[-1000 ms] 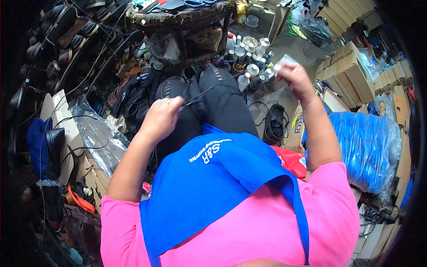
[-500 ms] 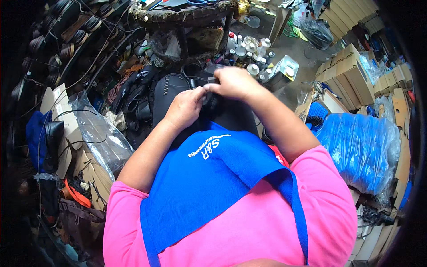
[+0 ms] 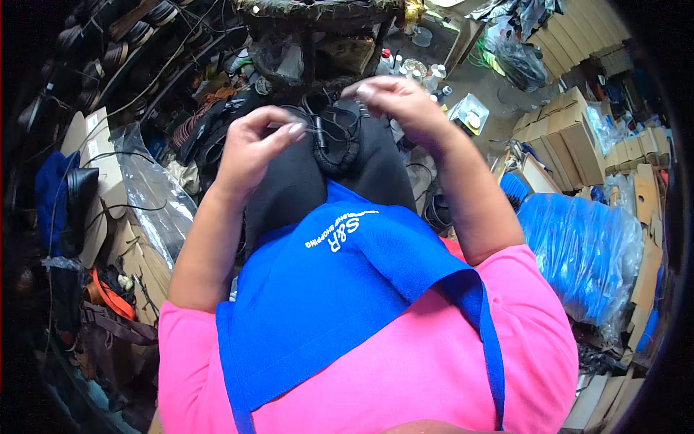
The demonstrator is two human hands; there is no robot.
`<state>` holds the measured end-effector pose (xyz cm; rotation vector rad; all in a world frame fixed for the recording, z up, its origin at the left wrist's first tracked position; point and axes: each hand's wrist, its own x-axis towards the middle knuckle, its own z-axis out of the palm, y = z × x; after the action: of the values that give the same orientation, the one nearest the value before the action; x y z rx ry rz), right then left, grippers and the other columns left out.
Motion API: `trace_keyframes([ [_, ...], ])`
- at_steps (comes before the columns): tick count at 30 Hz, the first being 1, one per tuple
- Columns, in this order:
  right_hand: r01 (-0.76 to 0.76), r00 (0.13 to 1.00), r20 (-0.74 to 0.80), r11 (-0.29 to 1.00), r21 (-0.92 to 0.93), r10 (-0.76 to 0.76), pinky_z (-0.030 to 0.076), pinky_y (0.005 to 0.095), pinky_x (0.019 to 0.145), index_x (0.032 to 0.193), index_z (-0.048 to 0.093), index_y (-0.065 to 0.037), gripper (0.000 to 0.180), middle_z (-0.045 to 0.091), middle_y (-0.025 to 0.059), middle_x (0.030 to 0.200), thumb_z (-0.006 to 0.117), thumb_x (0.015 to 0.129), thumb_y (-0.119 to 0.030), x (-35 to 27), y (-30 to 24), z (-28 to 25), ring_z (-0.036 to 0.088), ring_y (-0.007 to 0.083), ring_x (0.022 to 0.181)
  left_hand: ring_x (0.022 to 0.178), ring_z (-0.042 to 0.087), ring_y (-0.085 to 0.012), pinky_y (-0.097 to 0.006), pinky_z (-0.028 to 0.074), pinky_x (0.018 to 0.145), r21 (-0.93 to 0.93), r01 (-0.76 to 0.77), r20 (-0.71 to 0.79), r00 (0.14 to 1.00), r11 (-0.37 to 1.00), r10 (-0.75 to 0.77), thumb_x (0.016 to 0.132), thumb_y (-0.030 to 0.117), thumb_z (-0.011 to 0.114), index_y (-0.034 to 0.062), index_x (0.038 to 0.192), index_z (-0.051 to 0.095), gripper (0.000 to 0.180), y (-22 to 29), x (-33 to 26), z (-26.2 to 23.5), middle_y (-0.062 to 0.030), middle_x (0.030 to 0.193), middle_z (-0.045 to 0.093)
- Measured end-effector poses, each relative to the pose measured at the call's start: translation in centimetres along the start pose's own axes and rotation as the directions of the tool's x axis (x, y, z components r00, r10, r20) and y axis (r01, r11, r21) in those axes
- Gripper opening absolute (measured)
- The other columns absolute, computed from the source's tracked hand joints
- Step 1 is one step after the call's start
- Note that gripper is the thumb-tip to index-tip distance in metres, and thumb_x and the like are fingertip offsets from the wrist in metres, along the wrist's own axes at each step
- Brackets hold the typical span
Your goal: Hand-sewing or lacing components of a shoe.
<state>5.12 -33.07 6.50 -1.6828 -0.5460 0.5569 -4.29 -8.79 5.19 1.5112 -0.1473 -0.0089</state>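
Observation:
Between my black-clothed thighs sits a black piece with a thick, ribbed, curved rim [image 3: 337, 163]; it looks like part of a shoe, but its kind is unclear. Thin black thread [image 3: 334, 133] loops above it, stretching between my hands. At the left, my left hand [image 3: 249, 148] is raised with thumb and forefinger pinched together at the thread's end. My right hand [image 3: 408, 108], up to the right of the piece, has its fingers closed in a pinch near the thread. A blue apron [image 3: 340, 289] covers my front.
Ahead stands a dark, worn stool or low table [image 3: 318, 22], with bottles and jars [image 3: 426, 72] beside it. Cardboard boxes [image 3: 560, 137] and a plastic-wrapped blue bundle [image 3: 578, 253] lie at the right. Shoes on racks [image 3: 130, 50] and clear plastic [image 3: 148, 188] occupy the left.
My hands have come apart from close together over my lap, left hand going left and right hand going right and up. The thread between them and the black piece now show more.

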Motion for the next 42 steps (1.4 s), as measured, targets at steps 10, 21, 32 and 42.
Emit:
trace_keyframes([
  [10,-0.086,0.967,0.102,0.672,-0.736,0.235,0.045,0.0268,0.066,0.108,0.066,-0.005,0.029,0.065,0.0035,0.083,0.058,0.090,-0.026,-9.5,-0.2,-9.5,0.053,0.0108,0.070,0.074,0.058,-0.0358,-0.041,0.047,0.064,0.792,-0.452,0.395,0.892,0.410,0.222,0.082,0.011,0.060,0.0028,0.084,0.056,0.009,-4.8,-1.9,-5.9,-0.0166,0.074,0.057],
  [21,-0.701,0.550,-0.681,-0.176,-0.691,0.483,0.050,0.0405,0.076,0.102,0.068,-0.007,0.033,0.067,0.0168,0.097,0.056,0.084,-0.032,-27.3,8.3,-27.1,0.065,0.0314,0.087,0.087,0.064,-0.0239,-0.033,0.048,0.080,0.804,0.585,-0.586,0.748,0.109,0.311,0.083,0.019,0.055,0.0055,0.113,0.063,0.035,9.0,-11.3,-28.9,-0.0181,0.099,0.066],
  [32,-0.046,0.999,-0.025,0.968,-0.245,0.041,0.047,0.0239,0.073,0.102,0.067,-0.004,0.022,0.064,0.0010,0.089,0.067,0.081,-0.008,-3.4,4.0,-3.6,0.058,0.0086,0.081,0.095,0.060,-0.0174,-0.031,0.045,0.087,0.516,-0.052,0.312,0.941,0.855,-0.131,0.082,0.013,0.067,0.0027,0.102,0.066,0.023,-4.2,5.9,2.8,-0.0080,0.104,0.065],
  [42,0.098,0.991,0.129,0.866,-0.489,-0.040,0.047,0.0273,0.075,0.090,0.071,-0.010,0.015,0.061,0.0039,0.082,0.071,0.074,-0.007,-0.2,5.8,-3.2,0.058,0.0145,0.083,0.086,0.058,-0.0091,-0.025,0.044,0.084,0.175,0.228,0.507,0.813,0.958,-0.286,0.081,0.012,0.069,0.0007,0.098,0.066,0.020,-8.6,8.5,2.1,-0.0016,0.091,0.066],
])
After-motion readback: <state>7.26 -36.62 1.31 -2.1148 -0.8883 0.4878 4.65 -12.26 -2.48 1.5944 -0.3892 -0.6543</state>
